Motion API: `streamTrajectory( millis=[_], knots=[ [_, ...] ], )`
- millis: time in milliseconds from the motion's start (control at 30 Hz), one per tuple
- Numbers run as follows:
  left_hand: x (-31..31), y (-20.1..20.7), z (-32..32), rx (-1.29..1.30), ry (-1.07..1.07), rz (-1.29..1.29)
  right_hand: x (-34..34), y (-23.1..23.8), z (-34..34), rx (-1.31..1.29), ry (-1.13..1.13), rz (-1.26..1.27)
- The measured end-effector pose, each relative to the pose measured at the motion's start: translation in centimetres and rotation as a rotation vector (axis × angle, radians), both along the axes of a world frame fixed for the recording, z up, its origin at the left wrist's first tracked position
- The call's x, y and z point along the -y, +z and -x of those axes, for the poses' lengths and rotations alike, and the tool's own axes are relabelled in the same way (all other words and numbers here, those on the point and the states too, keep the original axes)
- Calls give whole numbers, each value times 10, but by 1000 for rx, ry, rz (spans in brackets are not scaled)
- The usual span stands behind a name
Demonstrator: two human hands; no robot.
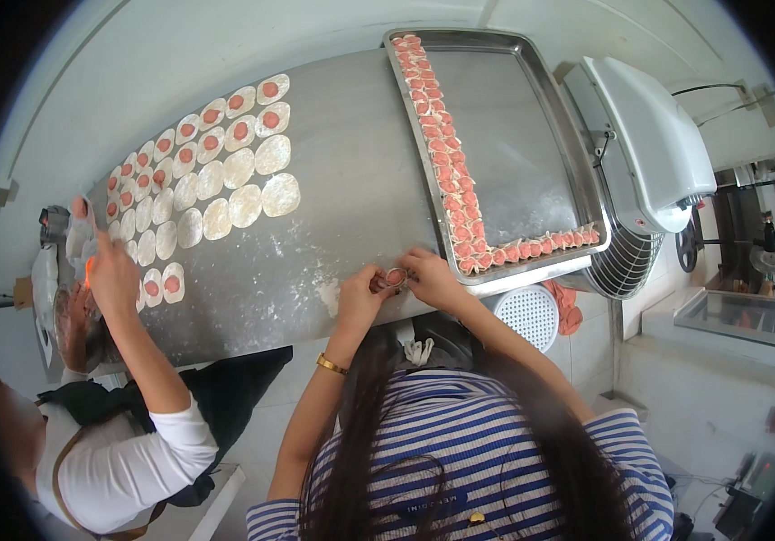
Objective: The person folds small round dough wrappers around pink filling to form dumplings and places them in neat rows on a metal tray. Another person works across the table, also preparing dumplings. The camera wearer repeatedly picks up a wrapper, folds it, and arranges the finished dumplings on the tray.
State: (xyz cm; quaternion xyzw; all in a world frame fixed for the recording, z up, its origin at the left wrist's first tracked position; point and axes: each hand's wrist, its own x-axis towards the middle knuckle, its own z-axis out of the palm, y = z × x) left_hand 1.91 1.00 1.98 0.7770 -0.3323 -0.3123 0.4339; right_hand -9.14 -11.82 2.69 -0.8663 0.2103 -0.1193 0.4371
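1. Dumpling (395, 278) is near the tabletop's (351, 162) six o'clock edge; left hand (363, 293) and right hand (434, 281) grip its rim with fingertips.
2. Best keep pleats small, filling centred.
3. Pinch lightly; dough could tear.
4. Tray (514, 117): one o'clock from it.

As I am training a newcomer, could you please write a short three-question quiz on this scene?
1. True or false: the person's left hand and right hand are both on one filled wrapper.
2. What shape do the filled pieces in the metal tray form? A) a ring; B) an L; C) a cross.
3. Fill in the blank: the person wears the gold-coloured wristband on the ____ wrist.

Key: 1. True. 2. B, an L. 3. Left.
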Motion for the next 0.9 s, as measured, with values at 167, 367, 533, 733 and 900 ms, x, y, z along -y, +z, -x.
streamTrajectory(
  millis=[167,367,533,733,900],
  knots=[
    [8,9,-1,36,-34,-38,5,-2,-8,35,-6,30],
    [10,2,0,44,17,60,5,-4,-6,-27,0,39],
    [8,4,-5,98,-16,25,3,7,-8,38,-43,62],
    [11,-3,-4,117,8,72,5,-4,-8,8,-4,-5],
    [9,-2,-5,95,10,91,7,-4,-4,-10,-9,39]
  ],
)
